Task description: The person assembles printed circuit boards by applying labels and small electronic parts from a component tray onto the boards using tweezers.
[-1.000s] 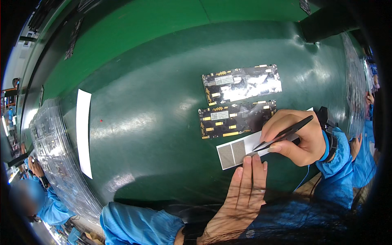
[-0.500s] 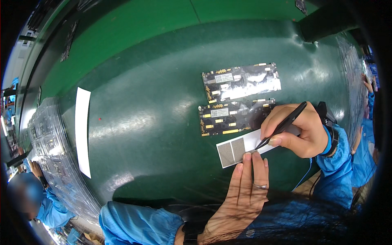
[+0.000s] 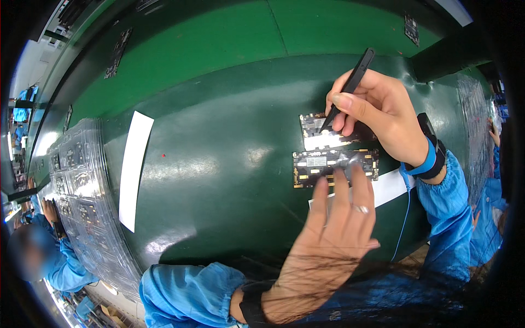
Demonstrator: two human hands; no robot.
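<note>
Boards sit right of the middle on my dark green counter [image 3: 219, 142]: the near board [image 3: 328, 167], dark with gold pads, lies just in front of the far board [image 3: 322, 131], which carries a shiny silver patch. They look to be touching edge to edge.

Largest around them is a stack of clear plastic trays [image 3: 82, 186] along the counter's left edge, with small parts in their pockets. Next comes a long white paper strip [image 3: 134, 164], plain, lying lengthwise between the trays and the boards, well apart from both. A white label sheet [image 3: 391, 186] lies just behind my left fingers and right of the near board, partly hidden by both hands.

My left hand [image 3: 333, 240] reaches in from below, palm down, fingers spread flat and holding nothing; the fingertips [image 3: 355, 169] rest on the near board. A ring sits on one finger, a black band on the wrist.

My right hand [image 3: 383, 115] hovers over the far board, pinched around black tweezers [image 3: 350, 85], tips pointing down to the board's top face. A blue wrist strap [image 3: 429, 161] with a thin blue cord circles that wrist.

Another person in a blue sleeve works at far left.
</note>
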